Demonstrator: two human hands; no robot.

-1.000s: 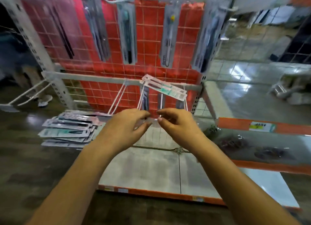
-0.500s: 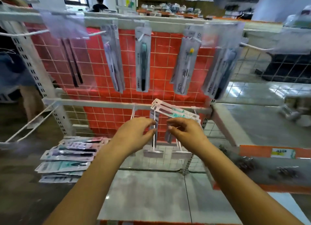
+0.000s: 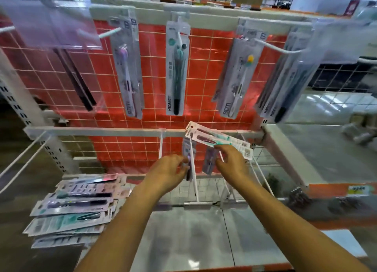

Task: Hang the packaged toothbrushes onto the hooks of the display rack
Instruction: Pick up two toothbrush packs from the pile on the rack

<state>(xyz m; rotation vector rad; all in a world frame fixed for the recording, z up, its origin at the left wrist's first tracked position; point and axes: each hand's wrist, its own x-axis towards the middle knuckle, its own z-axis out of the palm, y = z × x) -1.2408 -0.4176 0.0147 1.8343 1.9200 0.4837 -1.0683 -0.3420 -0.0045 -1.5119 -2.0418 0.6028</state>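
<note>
A: Hands in view?
B: Two: left hand (image 3: pixel 169 171), right hand (image 3: pixel 232 165).

A: Packs on the upper rail?
B: Six hanging positions: a clear sleeve (image 3: pixel 51 21), a purple-brush pack (image 3: pixel 127 68), a teal-brush pack (image 3: pixel 177 68), a yellow-headed brush pack (image 3: pixel 238 76), a dark-brush group (image 3: pixel 285 78) of uncertain count, and one blurred clear pack (image 3: pixel 338 41).

A: The lower rail?
B: Two pink-backed packs (image 3: pixel 216 141) held up, plus two hanging packs (image 3: pixel 210 161).

A: The loose pile?
B: One stack (image 3: pixel 73 208); too blurred to count.
</note>
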